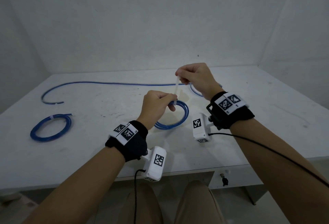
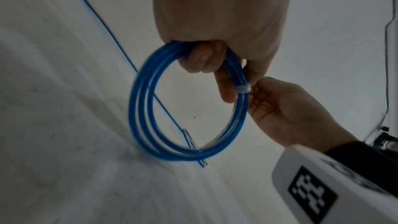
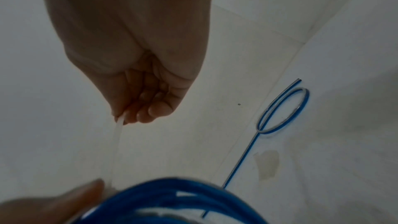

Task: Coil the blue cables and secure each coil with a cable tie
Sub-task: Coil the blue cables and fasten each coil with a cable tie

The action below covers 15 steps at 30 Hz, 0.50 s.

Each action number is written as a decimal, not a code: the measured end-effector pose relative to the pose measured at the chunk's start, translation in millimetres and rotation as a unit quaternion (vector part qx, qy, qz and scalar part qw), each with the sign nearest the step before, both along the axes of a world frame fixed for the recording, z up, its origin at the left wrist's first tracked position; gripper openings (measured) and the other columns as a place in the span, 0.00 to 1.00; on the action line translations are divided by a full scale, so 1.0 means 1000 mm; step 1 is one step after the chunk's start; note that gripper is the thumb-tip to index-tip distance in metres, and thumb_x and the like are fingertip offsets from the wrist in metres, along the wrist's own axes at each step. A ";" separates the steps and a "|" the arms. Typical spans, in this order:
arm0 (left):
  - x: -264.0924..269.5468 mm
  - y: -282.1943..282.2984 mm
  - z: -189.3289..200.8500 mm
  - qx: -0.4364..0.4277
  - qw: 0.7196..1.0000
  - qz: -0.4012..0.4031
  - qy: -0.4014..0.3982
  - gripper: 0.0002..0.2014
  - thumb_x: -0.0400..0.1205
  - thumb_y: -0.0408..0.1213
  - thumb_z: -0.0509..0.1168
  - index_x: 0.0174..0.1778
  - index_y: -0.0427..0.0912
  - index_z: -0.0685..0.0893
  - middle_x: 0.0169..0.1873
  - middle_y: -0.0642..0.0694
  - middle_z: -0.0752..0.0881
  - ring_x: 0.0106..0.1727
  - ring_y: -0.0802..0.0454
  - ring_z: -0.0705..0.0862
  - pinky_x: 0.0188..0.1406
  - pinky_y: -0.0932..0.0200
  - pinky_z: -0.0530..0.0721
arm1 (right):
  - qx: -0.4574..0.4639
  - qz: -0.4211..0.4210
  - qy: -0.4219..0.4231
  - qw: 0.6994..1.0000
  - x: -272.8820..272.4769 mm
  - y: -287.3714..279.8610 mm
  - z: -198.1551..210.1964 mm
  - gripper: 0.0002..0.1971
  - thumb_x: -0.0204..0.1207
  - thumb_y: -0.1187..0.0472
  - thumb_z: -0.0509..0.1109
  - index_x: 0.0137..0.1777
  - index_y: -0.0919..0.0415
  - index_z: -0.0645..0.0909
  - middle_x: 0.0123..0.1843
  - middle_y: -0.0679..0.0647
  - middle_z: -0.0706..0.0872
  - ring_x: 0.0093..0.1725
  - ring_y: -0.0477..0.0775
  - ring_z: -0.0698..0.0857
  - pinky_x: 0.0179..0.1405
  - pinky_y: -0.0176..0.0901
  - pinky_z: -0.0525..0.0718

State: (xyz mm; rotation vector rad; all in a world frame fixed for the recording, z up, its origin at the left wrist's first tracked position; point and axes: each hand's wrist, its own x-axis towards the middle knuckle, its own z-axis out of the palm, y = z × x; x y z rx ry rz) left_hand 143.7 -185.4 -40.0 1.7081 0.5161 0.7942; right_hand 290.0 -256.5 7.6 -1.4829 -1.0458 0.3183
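A long blue cable is lying left to right across the white worktop. The left hand is gripping a blue coil standing up on edge. The right hand is pinching the cable tie, pointing up.

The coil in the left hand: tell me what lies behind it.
Behind the held coil lies the uncoiled blue cable on the white table. The right hand hides part of that cable's looped end.
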 end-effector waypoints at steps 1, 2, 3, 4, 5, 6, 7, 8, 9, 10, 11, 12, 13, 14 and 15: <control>0.000 0.001 0.000 -0.008 1.000 0.002 -0.001 0.13 0.77 0.31 0.69 0.27 0.36 0.90 0.26 0.37 0.88 0.29 0.50 0.87 0.58 0.49 0.86 | -0.002 0.003 0.002 1.000 -0.001 0.000 0.000 0.07 0.79 0.68 0.68 0.42 0.68 0.86 0.31 0.55 0.83 0.29 0.47 0.79 0.32 0.34 0.79; 0.000 0.001 0.001 -0.018 1.000 0.006 -0.003 0.12 0.77 0.31 0.69 0.28 0.35 0.90 0.27 0.36 0.89 0.29 0.49 0.87 0.58 0.49 0.85 | -0.005 0.009 0.008 1.000 -0.001 0.001 0.000 0.07 0.79 0.67 0.68 0.43 0.68 0.86 0.31 0.55 0.83 0.30 0.47 0.79 0.32 0.34 0.79; -0.001 0.001 0.001 -0.031 0.999 0.008 -0.007 0.10 0.77 0.31 0.70 0.29 0.34 0.90 0.29 0.35 0.89 0.29 0.48 0.87 0.59 0.50 0.85 | -0.010 0.019 0.015 1.000 -0.003 0.002 -0.001 0.07 0.80 0.67 0.68 0.44 0.68 0.86 0.32 0.56 0.83 0.31 0.48 0.79 0.33 0.34 0.80; -0.002 0.001 0.002 -0.043 0.999 0.010 -0.010 0.10 0.76 0.31 0.70 0.31 0.32 0.90 0.29 0.35 0.89 0.29 0.48 0.87 0.58 0.51 0.85 | -0.020 0.030 0.019 0.999 -0.004 0.002 -0.002 0.08 0.81 0.66 0.67 0.46 0.69 0.86 0.33 0.56 0.83 0.32 0.48 0.80 0.33 0.35 0.80; -0.003 0.000 0.002 -0.053 0.998 0.013 -0.011 0.10 0.76 0.31 0.70 0.33 0.29 0.90 0.29 0.36 0.89 0.28 0.49 0.87 0.55 0.53 0.84 | -0.032 0.041 0.019 0.998 -0.006 0.002 -0.003 0.10 0.82 0.65 0.66 0.47 0.70 0.87 0.34 0.56 0.83 0.33 0.48 0.80 0.34 0.36 0.80; -0.003 -0.001 0.003 -0.059 0.998 0.015 -0.011 0.10 0.77 0.31 0.70 0.34 0.27 0.90 0.28 0.36 0.89 0.25 0.52 0.86 0.49 0.58 0.83 | -0.045 0.051 0.017 0.998 -0.006 0.002 -0.004 0.11 0.82 0.64 0.66 0.48 0.70 0.87 0.34 0.56 0.84 0.34 0.48 0.80 0.36 0.36 0.80; -0.004 -0.002 0.004 -0.065 0.998 0.019 -0.010 0.11 0.78 0.31 0.69 0.37 0.24 0.89 0.28 0.36 0.88 0.21 0.56 0.83 0.41 0.64 0.81 | -0.059 0.061 0.013 0.996 -0.008 0.002 -0.006 0.11 0.83 0.63 0.66 0.48 0.70 0.87 0.35 0.56 0.84 0.34 0.49 0.81 0.37 0.37 0.81; -0.005 -0.003 0.006 -0.070 0.997 0.023 -0.009 0.12 0.79 0.31 0.69 0.39 0.23 0.88 0.28 0.35 0.87 0.17 0.59 0.79 0.34 0.68 0.77 | -0.071 0.072 0.009 0.995 -0.009 0.001 -0.008 0.11 0.83 0.62 0.65 0.48 0.69 0.87 0.36 0.57 0.84 0.35 0.49 0.81 0.37 0.37 0.81; -0.005 -0.004 0.008 -0.079 0.997 0.023 -0.014 0.12 0.80 0.31 0.68 0.41 0.21 0.88 0.29 0.35 0.86 0.14 0.60 0.76 0.29 0.71 0.74 | -0.077 0.082 0.006 0.994 -0.011 0.001 -0.010 0.11 0.83 0.62 0.65 0.47 0.68 0.87 0.37 0.58 0.84 0.35 0.49 0.81 0.38 0.37 0.81; -0.006 -0.005 0.010 -0.087 0.996 0.019 -0.025 0.12 0.80 0.30 0.68 0.43 0.20 0.87 0.30 0.35 0.85 0.14 0.60 0.76 0.28 0.71 0.74 | -0.077 0.087 0.005 0.993 -0.013 0.001 -0.012 0.11 0.83 0.63 0.65 0.47 0.67 0.87 0.37 0.58 0.85 0.35 0.48 0.81 0.38 0.37 0.81; -0.006 -0.005 0.011 -0.094 0.995 0.014 -0.035 0.12 0.81 0.30 0.69 0.45 0.20 0.87 0.30 0.35 0.84 0.14 0.60 0.76 0.27 0.73 0.74 | -0.073 0.085 0.003 0.994 -0.014 0.001 -0.013 0.11 0.83 0.64 0.64 0.46 0.67 0.86 0.37 0.58 0.85 0.34 0.47 0.81 0.37 0.36 0.81; -0.007 -0.006 0.013 -0.096 0.995 0.011 -0.038 0.12 0.81 0.29 0.68 0.46 0.20 0.87 0.30 0.35 0.83 0.13 0.61 0.75 0.24 0.75 0.73 | -0.066 0.072 0.000 0.995 -0.015 0.001 -0.014 0.11 0.83 0.65 0.64 0.45 0.68 0.86 0.36 0.57 0.85 0.34 0.47 0.81 0.36 0.35 0.81; -0.007 -0.008 0.015 -0.097 0.994 0.010 -0.038 0.11 0.81 0.28 0.68 0.48 0.19 0.87 0.31 0.35 0.83 0.12 0.61 0.74 0.20 0.77 0.71 | -0.058 0.055 -0.002 0.997 -0.015 0.002 -0.015 0.11 0.83 0.66 0.63 0.45 0.69 0.86 0.35 0.57 0.85 0.33 0.47 0.80 0.36 0.35 0.80; -0.008 -0.011 0.018 -0.097 0.994 0.007 -0.039 0.11 0.81 0.27 0.68 0.49 0.19 0.87 0.31 0.35 0.83 0.11 0.61 0.73 0.18 0.78 0.69 | -0.051 0.038 -0.004 0.998 -0.014 0.002 -0.014 0.11 0.82 0.67 0.63 0.44 0.70 0.86 0.33 0.56 0.84 0.32 0.47 0.80 0.35 0.35 0.79; -0.008 -0.012 0.020 -0.096 0.994 0.005 -0.043 0.10 0.80 0.26 0.67 0.49 0.19 0.86 0.32 0.35 0.84 0.11 0.61 0.73 0.17 0.78 0.68 | -0.046 0.026 -0.003 0.999 -0.014 0.002 -0.013 0.11 0.82 0.67 0.63 0.43 0.70 0.86 0.32 0.55 0.83 0.32 0.47 0.79 0.34 0.35 0.79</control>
